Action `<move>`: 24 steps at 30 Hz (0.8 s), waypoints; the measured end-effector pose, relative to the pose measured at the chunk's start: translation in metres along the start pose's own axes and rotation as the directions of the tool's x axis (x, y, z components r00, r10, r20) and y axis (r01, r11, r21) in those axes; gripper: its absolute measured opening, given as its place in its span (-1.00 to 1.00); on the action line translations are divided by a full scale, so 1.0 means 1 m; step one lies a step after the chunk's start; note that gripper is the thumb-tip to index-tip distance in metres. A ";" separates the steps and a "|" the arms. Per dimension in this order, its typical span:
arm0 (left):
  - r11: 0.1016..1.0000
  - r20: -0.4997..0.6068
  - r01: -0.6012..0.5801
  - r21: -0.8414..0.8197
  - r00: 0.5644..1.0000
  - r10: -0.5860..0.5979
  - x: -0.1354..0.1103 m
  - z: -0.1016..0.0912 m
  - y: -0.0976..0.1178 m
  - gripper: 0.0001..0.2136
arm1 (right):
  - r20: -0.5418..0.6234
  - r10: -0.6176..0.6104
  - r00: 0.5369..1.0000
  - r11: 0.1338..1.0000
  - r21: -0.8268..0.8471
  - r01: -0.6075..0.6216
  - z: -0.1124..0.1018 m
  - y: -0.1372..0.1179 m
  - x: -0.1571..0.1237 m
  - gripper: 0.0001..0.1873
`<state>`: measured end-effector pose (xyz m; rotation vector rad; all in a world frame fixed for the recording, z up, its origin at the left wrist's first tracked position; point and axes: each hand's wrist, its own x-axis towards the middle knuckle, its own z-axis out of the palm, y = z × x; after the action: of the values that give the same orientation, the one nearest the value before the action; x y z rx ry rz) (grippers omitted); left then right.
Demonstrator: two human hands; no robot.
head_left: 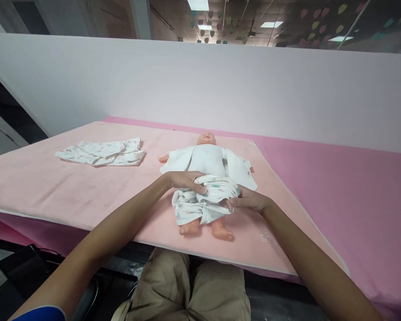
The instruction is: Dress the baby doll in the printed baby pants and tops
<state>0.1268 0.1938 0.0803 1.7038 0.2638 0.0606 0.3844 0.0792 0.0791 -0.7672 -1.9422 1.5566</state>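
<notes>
While L hand [187,180] & R hand [250,199] grip patterned cloth [217,192], bunched btwn them, doll's feet [222,230] just below

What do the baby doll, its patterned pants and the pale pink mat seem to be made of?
Baby doll: probably vinyl or similar plastic; its feet look smooth, moulded. Patterned pants: likely cotton knit, matte, bunching into soft folds. Pale pink mat: seemingly matte fabric, judging by its slight wrinkles.

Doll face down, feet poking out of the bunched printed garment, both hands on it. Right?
Not face down: head view shows the doll face up. Feet poke out of the bunched printed garment, left hand and right hand on it.
</notes>
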 end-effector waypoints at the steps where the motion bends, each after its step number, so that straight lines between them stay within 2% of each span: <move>1: 1.000 0.021 0.010 0.004 1.000 -0.010 0.000 -0.001 -0.001 -0.42 | -0.023 -0.021 1.000 1.000 0.019 0.022 0.000 0.003 0.001 -0.51; 4: 0.999 0.063 0.032 0.044 0.997 -0.035 -0.001 -0.002 0.000 -0.42 | 0.019 -0.059 0.998 0.997 0.058 0.058 0.000 0.008 0.003 -0.50; 6: 0.995 0.050 0.054 0.086 0.997 -0.059 -0.002 -0.001 0.003 -0.45 | 0.063 -0.061 0.996 0.996 0.070 0.057 0.000 0.010 0.004 -0.51; 9: 0.984 0.003 0.089 0.153 0.996 -0.090 -0.002 0.003 0.008 -0.53 | 0.051 -0.032 0.998 0.996 0.090 0.028 -0.001 0.011 0.004 -0.51; 13: 0.984 -0.034 0.061 0.167 0.998 -0.056 -0.010 0.007 0.007 -0.56 | -0.035 0.041 0.999 0.997 0.072 -0.038 0.000 0.004 0.000 -0.54; 16: 0.994 -0.129 -0.014 0.113 0.991 0.029 -0.021 0.013 0.003 -0.51 | -0.142 0.074 0.987 0.997 -0.019 -0.077 0.008 -0.009 -0.001 -0.62; 18: 0.995 -0.190 -0.037 0.088 0.980 0.053 -0.028 0.021 0.004 -0.50 | -0.231 0.065 0.971 0.993 -0.078 -0.085 0.017 -0.017 0.000 -0.59; 21: 0.993 -0.253 -0.034 0.110 0.966 0.061 -0.035 0.039 0.013 -0.47 | -0.408 -0.029 0.912 0.982 -0.184 -0.051 0.035 -0.023 0.002 -0.61; 22: 0.990 -0.275 -0.038 0.132 0.959 0.074 -0.036 0.045 0.017 -0.45 | -0.485 -0.073 0.871 0.972 -0.232 -0.048 0.043 -0.024 0.003 -0.65; 24: 0.982 -0.309 -0.049 0.182 0.945 0.104 -0.036 0.054 0.023 -0.46 | -0.642 -0.132 0.755 0.944 -0.314 -0.103 0.064 -0.023 0.004 -0.77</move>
<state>0.1055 0.1313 0.0983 1.8742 0.4529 0.3832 0.3341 0.0350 0.0894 -1.2398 -1.6508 0.7635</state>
